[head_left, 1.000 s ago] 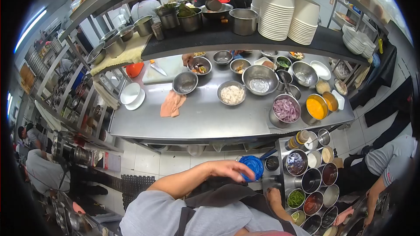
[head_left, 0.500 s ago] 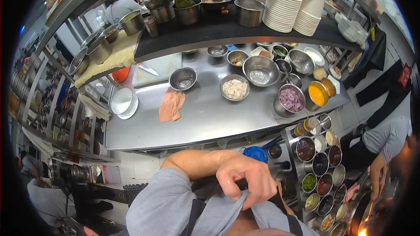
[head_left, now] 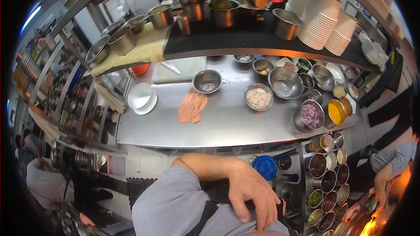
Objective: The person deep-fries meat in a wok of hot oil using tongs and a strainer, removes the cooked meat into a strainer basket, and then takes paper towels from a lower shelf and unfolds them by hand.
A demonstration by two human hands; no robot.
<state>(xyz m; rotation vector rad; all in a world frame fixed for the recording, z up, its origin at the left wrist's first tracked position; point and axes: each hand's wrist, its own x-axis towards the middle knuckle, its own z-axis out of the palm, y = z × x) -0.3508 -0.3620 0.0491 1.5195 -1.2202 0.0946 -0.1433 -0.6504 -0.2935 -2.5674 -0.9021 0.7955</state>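
Note:
My left hand (head_left: pixel 254 194) is in front of my chest at the bottom of the head view, the forearm bent across from the left. Its thumb and fingers point down and stand apart, close to the grey shirt (head_left: pixel 164 199) I wear, with nothing seen between them. A dark apron strap (head_left: pixel 205 214) crosses the shirt. My right hand is out of view. Beyond the arm, a peach cloth (head_left: pixel 192 105) lies crumpled on the steel counter (head_left: pixel 144 133), beside a metal bowl (head_left: pixel 207 81).
Right on the counter are a bowl of pale pieces (head_left: pixel 259 97), a pot of sliced onion (head_left: pixel 310 116) and an orange sauce pot (head_left: pixel 336 112). White bowls (head_left: pixel 140 97) stand left. A knife (head_left: pixel 170 67) lies on a cutting board (head_left: pixel 188 71). Flames (head_left: pixel 369 227) burn near a co-worker (head_left: pixel 393 159).
My left hand has let go of the pinched shirt front, and its fingers have spread and turned downward. The view has swung, so the counter sits further right.

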